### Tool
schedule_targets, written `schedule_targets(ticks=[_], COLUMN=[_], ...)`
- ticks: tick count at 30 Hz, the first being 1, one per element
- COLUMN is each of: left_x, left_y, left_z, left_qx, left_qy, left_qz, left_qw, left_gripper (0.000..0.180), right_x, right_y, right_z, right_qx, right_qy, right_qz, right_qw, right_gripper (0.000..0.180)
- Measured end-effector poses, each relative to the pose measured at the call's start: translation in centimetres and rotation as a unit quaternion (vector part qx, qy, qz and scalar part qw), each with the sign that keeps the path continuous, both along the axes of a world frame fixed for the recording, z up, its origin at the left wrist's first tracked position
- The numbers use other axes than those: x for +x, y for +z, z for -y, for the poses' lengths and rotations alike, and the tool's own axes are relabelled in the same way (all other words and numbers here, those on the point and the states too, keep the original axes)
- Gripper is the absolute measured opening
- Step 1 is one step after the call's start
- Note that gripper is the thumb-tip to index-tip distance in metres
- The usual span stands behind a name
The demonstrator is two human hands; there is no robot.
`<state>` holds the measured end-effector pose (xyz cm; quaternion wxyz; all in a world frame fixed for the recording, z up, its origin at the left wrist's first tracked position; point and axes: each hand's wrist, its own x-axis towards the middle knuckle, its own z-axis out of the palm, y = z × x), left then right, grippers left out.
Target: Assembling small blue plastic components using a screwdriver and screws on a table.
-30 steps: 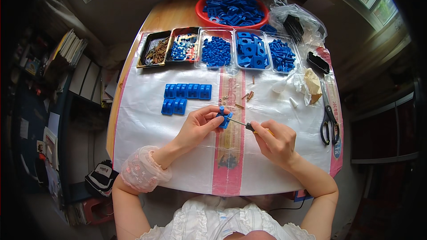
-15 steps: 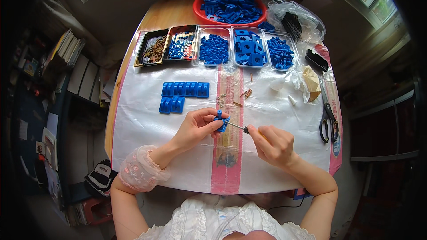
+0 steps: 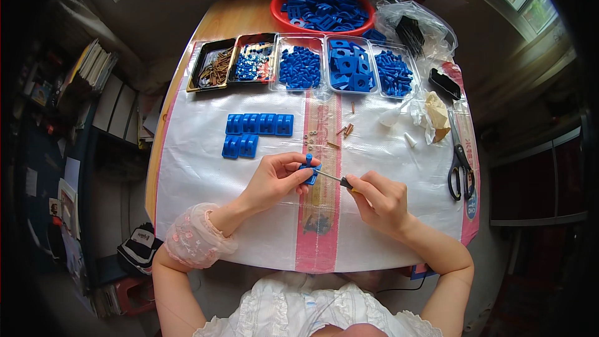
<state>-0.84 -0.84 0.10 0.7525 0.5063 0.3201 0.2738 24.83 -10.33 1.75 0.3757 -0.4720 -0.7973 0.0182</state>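
Observation:
My left hand (image 3: 277,178) is closed on a small blue plastic part (image 3: 310,175), partly hidden by the fingers, with a blue peg standing up from it. My right hand (image 3: 380,198) is wrapped round the black and yellow handle of a screwdriver (image 3: 329,175). The screwdriver's thin metal shaft points left, and its tip meets the blue part beside my left thumb. Beyond my left hand lie two rows of blue assembled pieces (image 3: 259,124). Several small nuts (image 3: 312,133) and brass-coloured screws (image 3: 348,130) lie loose beyond the blue part.
Trays of screws (image 3: 215,68), metal bits (image 3: 254,62) and blue parts (image 3: 299,67) line the far side. Behind them stands a red basin (image 3: 277,19) of blue pieces. Black-handled scissors (image 3: 460,168), a white cone-shaped nozzle (image 3: 410,140) and crumpled paper (image 3: 437,115) lie to the right.
My right hand has turned a little on the screwdriver handle, its fingers shifting position. My left hand still holds the blue part in nearly the same place.

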Motion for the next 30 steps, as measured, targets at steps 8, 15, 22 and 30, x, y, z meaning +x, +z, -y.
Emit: schedule_targets(ticks=[8, 15, 22, 30], left_x=[0.2, 0.5, 0.6, -0.1], left_y=[0.2, -0.1, -0.2, 1.4], left_z=[0.1, 0.2, 0.4, -0.1], left_qx=[0.009, 0.03, 0.065, 0.148], left_qy=[0.004, 0.015, 0.028, 0.078], left_qz=[-0.002, 0.013, 0.009, -0.011], left_qw=[1.0, 0.999, 0.997, 0.986], left_gripper=[0.024, 0.022, 0.024, 0.023], right_x=[0.0, 0.2, 0.3, 0.8], right_y=[0.2, -0.9, -0.9, -1.0], right_z=[-0.2, -0.9, -1.0, -1.4], right_qx=[-0.017, -0.062, -0.119, -0.154], right_qy=[-0.003, -0.005, -0.01, -0.021], right_qz=[-0.015, -0.1, -0.156, -0.2], right_qw=[1.0, 0.993, 0.981, 0.967], right_gripper=[0.027, 0.027, 0.029, 0.03])
